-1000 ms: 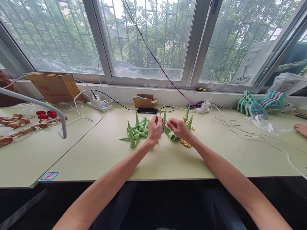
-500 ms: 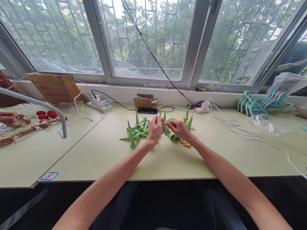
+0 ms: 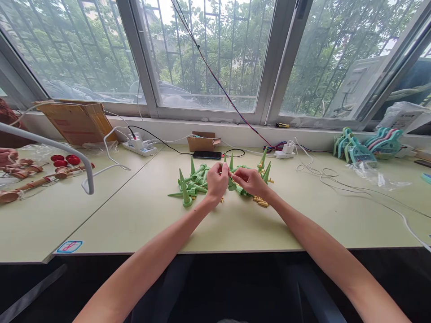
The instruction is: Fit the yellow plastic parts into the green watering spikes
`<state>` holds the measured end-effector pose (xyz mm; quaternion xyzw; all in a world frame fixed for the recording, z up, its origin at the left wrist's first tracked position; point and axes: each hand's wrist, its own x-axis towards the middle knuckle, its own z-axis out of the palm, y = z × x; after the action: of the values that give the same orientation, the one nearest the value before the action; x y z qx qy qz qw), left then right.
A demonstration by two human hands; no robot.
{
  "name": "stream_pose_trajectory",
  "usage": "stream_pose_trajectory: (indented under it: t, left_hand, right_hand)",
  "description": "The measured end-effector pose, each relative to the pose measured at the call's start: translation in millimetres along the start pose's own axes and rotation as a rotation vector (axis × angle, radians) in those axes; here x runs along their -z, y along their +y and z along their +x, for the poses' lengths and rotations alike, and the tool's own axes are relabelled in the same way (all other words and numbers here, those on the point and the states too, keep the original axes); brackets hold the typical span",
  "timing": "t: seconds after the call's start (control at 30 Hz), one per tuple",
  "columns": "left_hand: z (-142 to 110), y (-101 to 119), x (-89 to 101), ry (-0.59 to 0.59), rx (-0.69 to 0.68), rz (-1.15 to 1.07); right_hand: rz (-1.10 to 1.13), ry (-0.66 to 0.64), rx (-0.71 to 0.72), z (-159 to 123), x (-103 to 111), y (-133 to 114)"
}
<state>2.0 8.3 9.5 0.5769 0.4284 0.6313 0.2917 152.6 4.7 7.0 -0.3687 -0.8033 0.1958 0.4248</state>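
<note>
My left hand (image 3: 218,181) is closed around a green plastic watering spike (image 3: 231,184), held just above the table and partly hidden by the fingers. From the other side, my right hand (image 3: 249,180) meets it with thumb and forefinger pinched; whatever is between those fingertips is too small to make out. Left of my hands lies a pile of green watering spikes (image 3: 197,183), with one standing spike (image 3: 186,196) at its front. More upright spikes (image 3: 266,173) are behind and right of my right hand. Small yellow valve pieces (image 3: 261,201) lie below my right wrist.
Behind the pile are a phone (image 3: 207,154) and a small open cardboard box (image 3: 203,142). A power strip (image 3: 140,149) and loose white cables (image 3: 323,175) lie farther out. At left, a co-worker's hand (image 3: 8,157) is near wooden toys (image 3: 37,183). Teal hangers (image 3: 360,150) stand at right.
The spike between my hands has tilted more upright and is more hidden. My right fingers have shifted slightly left and down. The co-worker's hand at left has drawn back toward the edge.
</note>
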Motion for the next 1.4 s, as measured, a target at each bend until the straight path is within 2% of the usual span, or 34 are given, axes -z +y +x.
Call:
stream_pose_trajectory:
  t: [1.4]
  left_hand:
    - [-0.1,-3.1,0.2,-0.071,0.012,-0.007]
  right_hand:
    - [-0.050,0.035,-0.026,2.2,-0.8,1.1]
